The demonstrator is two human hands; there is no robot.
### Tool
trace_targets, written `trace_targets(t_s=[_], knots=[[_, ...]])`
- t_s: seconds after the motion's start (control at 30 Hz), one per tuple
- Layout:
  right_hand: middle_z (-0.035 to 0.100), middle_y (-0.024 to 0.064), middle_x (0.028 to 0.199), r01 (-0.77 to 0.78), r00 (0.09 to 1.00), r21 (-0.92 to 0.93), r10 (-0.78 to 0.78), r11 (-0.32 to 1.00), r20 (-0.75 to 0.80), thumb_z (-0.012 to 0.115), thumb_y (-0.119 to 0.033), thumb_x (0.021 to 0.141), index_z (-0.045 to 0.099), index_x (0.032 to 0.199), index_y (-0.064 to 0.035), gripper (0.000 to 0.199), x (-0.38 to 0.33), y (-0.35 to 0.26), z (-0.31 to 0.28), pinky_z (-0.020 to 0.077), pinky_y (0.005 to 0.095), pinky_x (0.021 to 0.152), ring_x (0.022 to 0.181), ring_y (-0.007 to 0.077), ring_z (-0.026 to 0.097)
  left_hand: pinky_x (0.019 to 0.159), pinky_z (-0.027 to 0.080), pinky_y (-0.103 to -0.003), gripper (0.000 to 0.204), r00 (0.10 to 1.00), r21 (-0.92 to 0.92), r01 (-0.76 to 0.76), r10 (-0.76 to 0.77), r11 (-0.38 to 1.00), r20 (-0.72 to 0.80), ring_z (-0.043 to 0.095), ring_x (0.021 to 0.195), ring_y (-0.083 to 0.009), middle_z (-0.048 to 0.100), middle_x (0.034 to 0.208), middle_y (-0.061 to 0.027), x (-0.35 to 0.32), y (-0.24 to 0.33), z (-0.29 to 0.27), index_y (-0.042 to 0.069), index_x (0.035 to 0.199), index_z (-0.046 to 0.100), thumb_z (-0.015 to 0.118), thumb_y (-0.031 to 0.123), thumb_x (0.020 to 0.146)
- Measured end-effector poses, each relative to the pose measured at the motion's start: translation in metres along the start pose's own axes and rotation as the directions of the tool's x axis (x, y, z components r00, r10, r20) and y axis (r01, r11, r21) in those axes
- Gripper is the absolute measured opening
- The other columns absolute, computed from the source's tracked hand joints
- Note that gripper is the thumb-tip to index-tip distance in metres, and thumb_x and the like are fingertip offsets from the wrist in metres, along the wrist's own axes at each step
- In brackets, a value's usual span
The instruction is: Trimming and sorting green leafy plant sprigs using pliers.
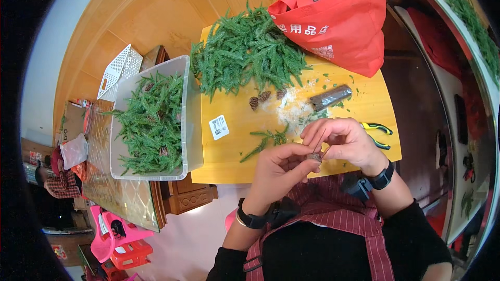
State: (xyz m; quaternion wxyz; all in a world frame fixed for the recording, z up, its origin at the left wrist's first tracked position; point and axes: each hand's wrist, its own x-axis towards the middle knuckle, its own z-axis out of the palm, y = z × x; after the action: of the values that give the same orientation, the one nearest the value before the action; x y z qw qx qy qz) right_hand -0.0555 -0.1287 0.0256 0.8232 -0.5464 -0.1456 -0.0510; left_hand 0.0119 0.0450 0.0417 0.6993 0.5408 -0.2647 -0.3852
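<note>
Close in front of me, above the table's near edge, my left hand (281, 170) is closed on a small brown pine cone (314, 157), mostly covered by the fingers. My right hand (348, 143) meets it there, its fingertips pinching a thin brown wire (324, 151) beside the cone. A green artificial pine sprig (266, 139) lies just beyond the left hand. Past the right hand rests a clear-wrapped bundle of dark brown sticks or wires (332, 97). Yellow-and-black handled pliers (383, 136) lie right of the right hand, their jaws hidden.
The yellow table (229, 161) bears a heap of green sprigs (250, 52), loose pine cones (253, 103), white crumbs (291, 109) and a white label (219, 127). A red bag (344, 31) of cones stands far right. Left is a clear plastic bin (191, 145) of sprigs with cones.
</note>
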Motion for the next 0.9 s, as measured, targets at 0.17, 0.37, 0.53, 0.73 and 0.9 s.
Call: trace_targets(t_s=[0.17, 0.37, 0.53, 0.73, 0.9], knots=[[0.056, 0.0131, 0.103, -0.018, 1.0, 0.053, 0.019, 0.998, -0.023, 0.064, -0.007, 0.079, 0.057, 0.089, 0.0012, 0.014, -0.002, 0.0, 0.004, 0.0436, 0.0312, 0.084, 0.095, 0.0194, 0.054, 0.051, 0.047, -0.02, 0.013, 0.997, -0.031, -0.073, 0.073, 0.997, 0.004, 0.064, 0.073, -0.0181, 0.063, 0.087, -0.0127, -0.001, -0.002, 0.002, -0.002, 0.094, 0.055, 0.058, -0.004, 0.081], [0.056, 0.0125, 0.104, -0.04, 0.998, 0.1, 0.044, 0.994, -0.038, 0.06, -0.006, 0.081, 0.058, 0.09, 0.001, 0.011, -0.005, 0.002, 0.002, 0.0457, 0.0299, 0.079, 0.09, 0.0177, 0.056, 0.051, 0.048, -0.021, 0.014, 0.99, -0.031, -0.134, 0.135, 0.99, 0.042, 0.064, 0.073, -0.0193, 0.063, 0.089, -0.017, -0.001, -0.003, 0.003, -0.001, 0.095, 0.052, 0.057, -0.004, 0.082], [0.058, 0.011, 0.097, -0.049, 0.997, 0.046, 0.051, 0.998, -0.063, 0.054, -0.003, 0.085, 0.058, 0.09, 0.0016, 0.008, -0.005, -0.001, 0.002, 0.0462, 0.0271, 0.071, 0.08, 0.014, 0.057, 0.051, 0.049, -0.021, 0.012, 0.997, -0.048, -0.057, 0.06, 0.997, 0.055, 0.064, 0.071, -0.0192, 0.064, 0.091, -0.0199, -0.001, -0.001, 0.002, -0.001, 0.092, 0.052, 0.057, -0.003, 0.081], [0.057, 0.0071, 0.091, -0.02, 0.997, 0.02, 0.021, 1.0, -0.074, 0.053, -0.004, 0.086, 0.056, 0.083, 0.0005, 0.006, 0.001, -0.011, 0.009, 0.0449, 0.0233, 0.065, 0.073, 0.01, 0.054, 0.051, 0.049, -0.022, 0.011, 0.998, -0.039, 0.023, -0.021, 0.999, 0.06, 0.065, 0.071, -0.0202, 0.064, 0.091, -0.0195, 0.0, 0.001, 0.003, -0.002, 0.09, 0.052, 0.057, -0.003, 0.081], [0.058, 0.008, 0.088, 0.044, 0.991, -0.336, -0.084, 0.941, -0.106, 0.054, -0.005, 0.085, 0.055, 0.08, -0.002, 0.005, 0.002, -0.022, 0.015, 0.0442, 0.0256, 0.068, 0.076, 0.013, 0.054, 0.052, 0.05, -0.022, 0.009, 0.999, -0.077, -0.017, 0.02, 0.997, 0.039, 0.066, 0.073, -0.0213, 0.064, 0.091, -0.0191, 0.0, -0.002, 0.004, -0.002, 0.088, 0.052, 0.057, -0.004, 0.081]])
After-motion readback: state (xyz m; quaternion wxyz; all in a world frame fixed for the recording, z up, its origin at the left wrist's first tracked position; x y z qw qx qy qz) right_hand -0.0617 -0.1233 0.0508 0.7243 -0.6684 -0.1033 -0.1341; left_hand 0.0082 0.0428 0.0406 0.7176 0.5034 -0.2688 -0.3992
